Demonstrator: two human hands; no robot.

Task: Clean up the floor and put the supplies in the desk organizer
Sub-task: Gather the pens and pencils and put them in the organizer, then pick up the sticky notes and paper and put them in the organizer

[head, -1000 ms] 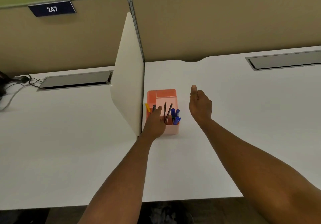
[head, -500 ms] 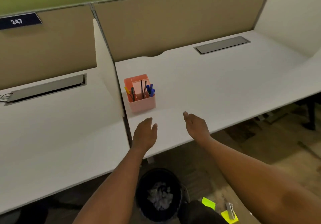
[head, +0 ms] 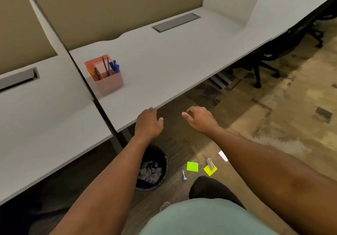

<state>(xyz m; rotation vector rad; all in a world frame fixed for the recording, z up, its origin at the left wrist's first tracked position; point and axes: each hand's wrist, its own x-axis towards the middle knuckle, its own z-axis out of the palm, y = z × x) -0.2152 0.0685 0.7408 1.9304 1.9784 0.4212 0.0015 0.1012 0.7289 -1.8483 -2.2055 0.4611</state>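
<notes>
A pink desk organizer point(head: 109, 83) stands on the white desk point(head: 164, 67) by the divider, holding blue pens, pencils and a yellow item. On the floor below lie a green sticky note point(head: 192, 166), a yellow sticky note point(head: 209, 170) with a small stapler point(head: 210, 163) on it, a white slip point(head: 223, 156) and a small blue pin point(head: 184, 176). My left hand point(head: 148, 122) hovers at the desk's front edge, empty, fingers apart. My right hand point(head: 199, 119) hangs over the floor, empty, fingers loosely curled.
A black waste bin point(head: 160, 158) with crumpled paper stands under the desk, partly behind my left forearm. White divider panels point(head: 54, 39) split the desks. Black office chairs point(head: 273, 56) sit at the right. My dark shoe point(head: 209, 187) is beside the notes.
My view has swung down and right, bringing the floor items into sight. Both hands have pulled back from the organizer to the desk's front edge and beyond.
</notes>
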